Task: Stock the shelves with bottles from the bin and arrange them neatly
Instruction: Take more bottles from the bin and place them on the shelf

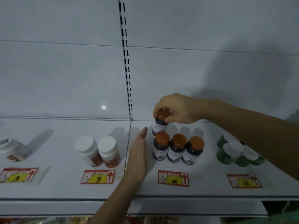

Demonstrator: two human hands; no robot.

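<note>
- Orange-capped dark bottle (160, 122), purple label, is gripped around its cap by the right hand (175, 109), fingers curled, at the back of the white shelf (64, 189), just behind the front row.
- Three matching orange-capped bottles (177, 149) stand side by side in that row, touching.
- The left hand (137, 157) lies flat with fingers straight, just beside the leftmost of the three, holding nothing.
- Two white-capped bottles (98, 151) with red labels stand farther left; one more white container (13, 149) sits at the far left.
- At least four green bottles (236, 151) with white caps cluster on the right.
- Four red-and-yellow price tags (173, 179) line the shelf front.
</note>
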